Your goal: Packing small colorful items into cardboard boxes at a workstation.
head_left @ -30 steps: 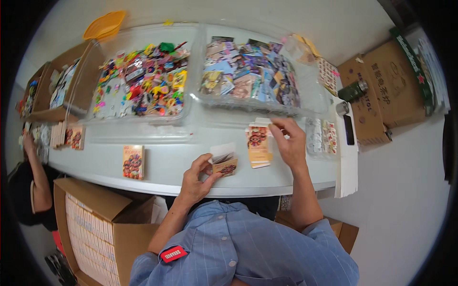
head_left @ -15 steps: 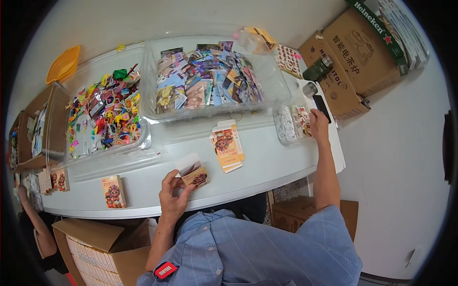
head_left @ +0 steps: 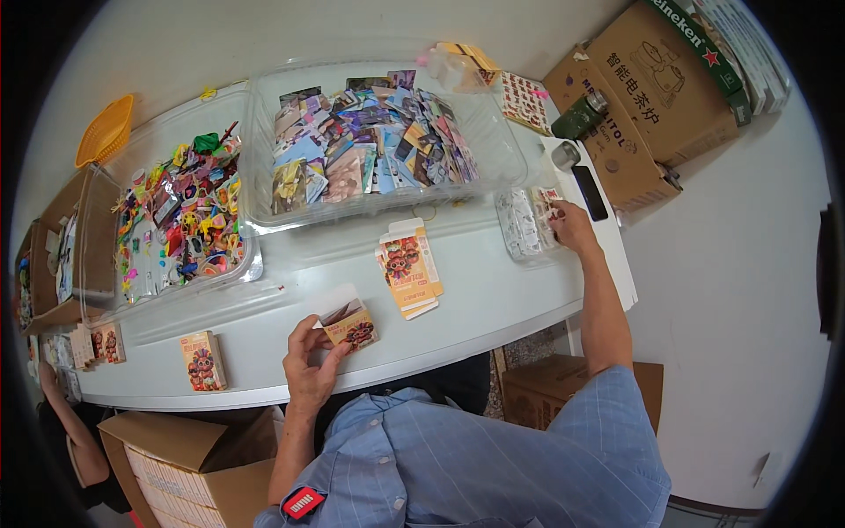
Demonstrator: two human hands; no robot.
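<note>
Down at the near edge of the white table [head_left: 493, 304], the left hand [head_left: 310, 370] curls its fingers around a small open carton [head_left: 350, 327], thumb on one side and fingertips on the other, so the box sits just above the tabletop with its flap raised. Far out to the right, the right hand [head_left: 570, 227] rests with bent fingers on a shallow clear tray of small packets [head_left: 521, 226]; whether it has pinched one of them I cannot tell. Between the two hands lies a stack of flat unfolded cartons [head_left: 409, 268], orange with a cartoon figure. Behind that stack stands a large clear bin of colourful cards [head_left: 374, 145], and to its left a second clear bin of bright trinkets [head_left: 180, 220]. One finished carton [head_left: 203, 360] stands upright well to the left of the held one, and a brown cardboard box [head_left: 647, 97] sits beyond the table's right end.
</note>
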